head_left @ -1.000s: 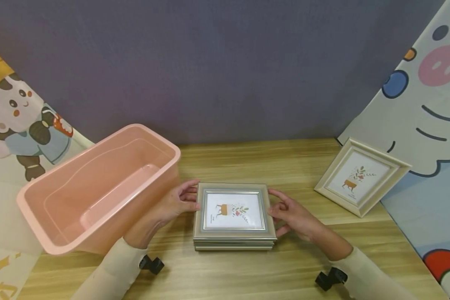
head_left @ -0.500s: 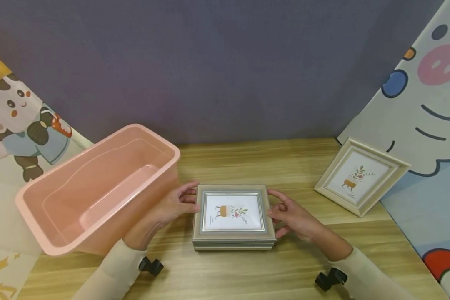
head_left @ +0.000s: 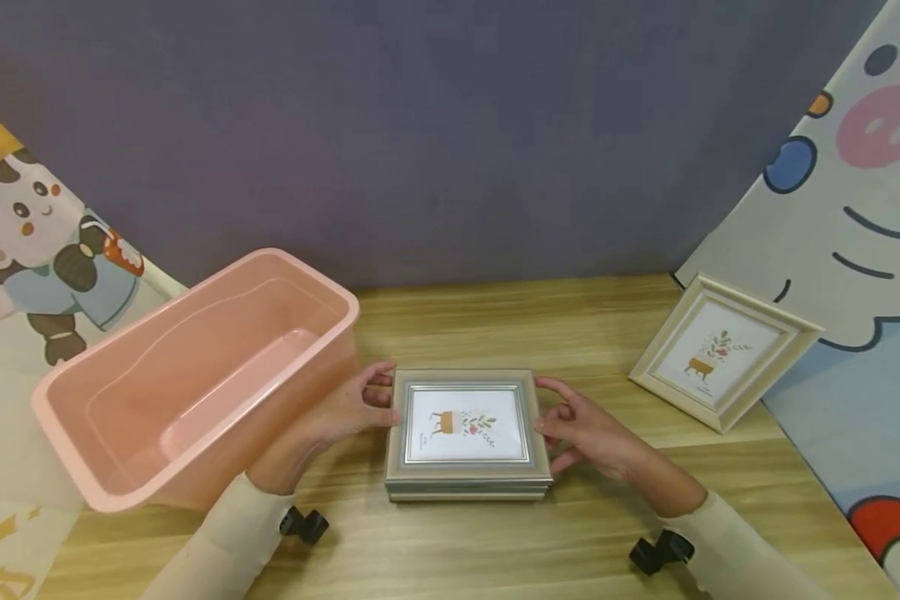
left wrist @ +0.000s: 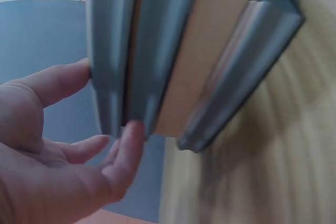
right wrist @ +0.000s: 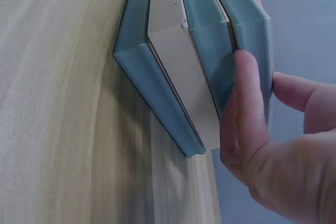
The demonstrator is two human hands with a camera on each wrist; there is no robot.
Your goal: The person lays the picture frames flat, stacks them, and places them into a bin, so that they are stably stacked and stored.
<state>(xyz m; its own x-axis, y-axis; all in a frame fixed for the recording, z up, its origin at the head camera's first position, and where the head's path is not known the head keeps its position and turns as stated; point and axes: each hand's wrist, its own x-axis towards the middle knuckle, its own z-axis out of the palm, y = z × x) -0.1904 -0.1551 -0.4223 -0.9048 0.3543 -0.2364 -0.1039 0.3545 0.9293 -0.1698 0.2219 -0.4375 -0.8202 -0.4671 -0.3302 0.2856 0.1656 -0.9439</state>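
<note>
A stack of silver-champagne picture frames (head_left: 468, 425) lies at the middle of the table, its top picture a potted plant drawing seen sideways. At its left side, my left hand (head_left: 356, 407) grips the upper frames, thumb on the top edge and fingers along the side. My right hand (head_left: 588, 429) holds the opposite side in the same way. In the left wrist view, the layered frame edges (left wrist: 163, 51) show a tan board between the upper frames and the lowest one. The right wrist view shows the same layers (right wrist: 184, 61), with fingertips against the upper frames.
A pink plastic bin (head_left: 195, 375) stands at the left, nothing visible inside. At the right, a cream picture frame (head_left: 723, 354) stands propped at an angle. A grey-blue panel (head_left: 435, 142) backs the wood-grain table (head_left: 480, 550), and cartoon-printed sheets flank both sides.
Compared with a second ago, the top frame has shifted slightly toward me and sits closer on the frames below. Both hands stay at the stack's sides.
</note>
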